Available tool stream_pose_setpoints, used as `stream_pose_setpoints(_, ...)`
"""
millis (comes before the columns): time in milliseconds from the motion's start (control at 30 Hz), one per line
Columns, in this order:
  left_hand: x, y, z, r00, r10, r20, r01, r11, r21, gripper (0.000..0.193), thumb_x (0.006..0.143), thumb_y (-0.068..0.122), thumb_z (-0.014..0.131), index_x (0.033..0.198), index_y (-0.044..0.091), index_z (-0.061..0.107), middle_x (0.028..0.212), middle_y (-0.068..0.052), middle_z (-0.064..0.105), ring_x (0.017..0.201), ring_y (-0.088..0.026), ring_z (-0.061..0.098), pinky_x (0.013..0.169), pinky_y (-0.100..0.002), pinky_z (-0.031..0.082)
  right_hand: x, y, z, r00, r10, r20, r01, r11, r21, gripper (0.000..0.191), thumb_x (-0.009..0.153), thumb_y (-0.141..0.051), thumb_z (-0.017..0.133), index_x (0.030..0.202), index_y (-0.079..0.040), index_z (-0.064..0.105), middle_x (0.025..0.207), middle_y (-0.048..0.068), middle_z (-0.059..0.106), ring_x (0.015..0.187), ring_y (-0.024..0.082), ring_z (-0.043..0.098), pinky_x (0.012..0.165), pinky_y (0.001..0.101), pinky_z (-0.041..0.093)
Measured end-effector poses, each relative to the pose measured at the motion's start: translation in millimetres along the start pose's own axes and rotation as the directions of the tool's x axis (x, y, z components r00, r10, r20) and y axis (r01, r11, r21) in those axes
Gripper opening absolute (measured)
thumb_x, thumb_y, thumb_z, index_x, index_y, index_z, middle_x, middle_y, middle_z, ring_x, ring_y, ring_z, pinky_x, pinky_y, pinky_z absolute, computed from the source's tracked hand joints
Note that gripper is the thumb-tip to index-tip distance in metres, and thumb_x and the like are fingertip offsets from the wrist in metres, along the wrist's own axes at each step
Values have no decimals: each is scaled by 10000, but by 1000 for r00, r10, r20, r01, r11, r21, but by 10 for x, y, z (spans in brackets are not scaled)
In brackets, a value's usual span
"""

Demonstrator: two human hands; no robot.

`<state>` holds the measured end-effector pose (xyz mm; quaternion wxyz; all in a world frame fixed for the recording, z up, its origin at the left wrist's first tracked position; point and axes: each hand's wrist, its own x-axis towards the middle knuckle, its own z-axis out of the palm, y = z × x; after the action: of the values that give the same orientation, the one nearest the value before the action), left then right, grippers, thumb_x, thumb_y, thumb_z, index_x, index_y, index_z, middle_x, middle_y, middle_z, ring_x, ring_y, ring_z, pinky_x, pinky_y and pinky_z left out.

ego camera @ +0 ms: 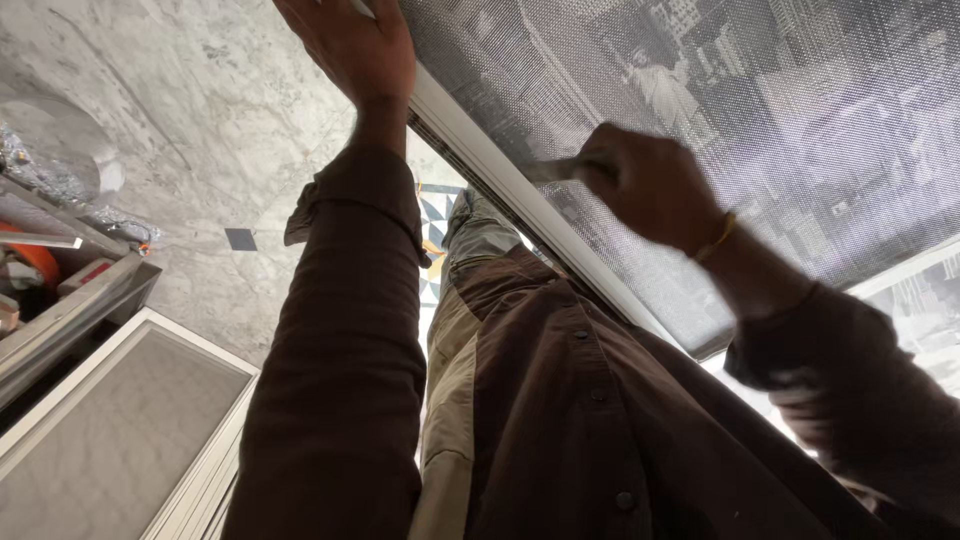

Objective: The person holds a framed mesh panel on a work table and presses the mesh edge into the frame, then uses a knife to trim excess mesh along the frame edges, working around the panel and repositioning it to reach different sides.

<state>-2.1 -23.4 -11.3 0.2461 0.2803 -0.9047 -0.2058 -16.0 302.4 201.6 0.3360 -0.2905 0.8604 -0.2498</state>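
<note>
- The grey woven mesh screen (760, 130), printed with a city scene, is already lying taut in its long white metal frame (500, 175); how much of the edge is left to work cannot be told.
- The left hand (355, 45) is pressing flat, fingers together, on the frame's far end.
- The right hand (645, 180) is closing in a fist around a small grey tool (550, 168), its tip touching the mesh just beside the frame.
- A second white-framed screen (120, 420) is lying on the marble floor (220, 110), well apart from the frame.

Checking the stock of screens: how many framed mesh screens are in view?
2: the large grey printed mesh screen in a white frame under both hands, and a plain white-framed mesh screen at lower left. Others may be hidden.
</note>
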Motion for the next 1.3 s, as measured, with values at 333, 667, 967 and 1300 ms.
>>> stream_pose_setpoints(333, -15, -64, 14, 995, -76, 62, 73, 997, 35, 746, 1086, 591, 522, 1567, 46, 358, 1618, -293, 274, 1538, -476, 304, 1282, -573, 349, -246, -133, 70, 997, -42, -63, 35, 994, -101, 197, 1006, -272, 697, 998, -78, 666, 829, 49, 690, 658, 142, 632, 567, 302, 521)
stream_pose_setpoints(667, -6, -79, -40, 994, -52, 92, 43, 994, 97, 744, 1124, 672, 406, 1637, 136, 351, 1730, -242, 162, 1594, -436, 204, 1332, -528, 288, -460, 176, -194, 927, 269, 261, -281, 960, 10, 247, 962, -329, 676, 1043, -96, 697, 805, 42, 740, 610, 153, 672, 589, 324, 545)
stream_pose_setpoints(967, -28, -136, -2, 998, -21, 54, 19, 999, 42, 727, 1159, 674, 370, 1681, 189, 231, 1702, -214, 95, 1612, -408, 160, 1345, -545, 275, 57, 872, -244, 935, 197, 294, -273, 931, 241, 240, 1008, -287, 664, 1073, -59, 706, 802, 66, 711, 603, 138, 623, 563, 302, 521)
stream_pose_setpoints(1300, -99, -90, -53, 997, -36, 64, 31, 996, 78, 689, 1140, 651, 343, 1674, 228, 242, 1700, -210, 108, 1603, -410, 170, 1314, -558, 308, 621, 860, -246, 906, 174, 385, -346, 830, 438, 251, 968, -290, 742, 1004, -43, 712, 670, 29, 603, 541, 104, 517, 469, 284, 411)
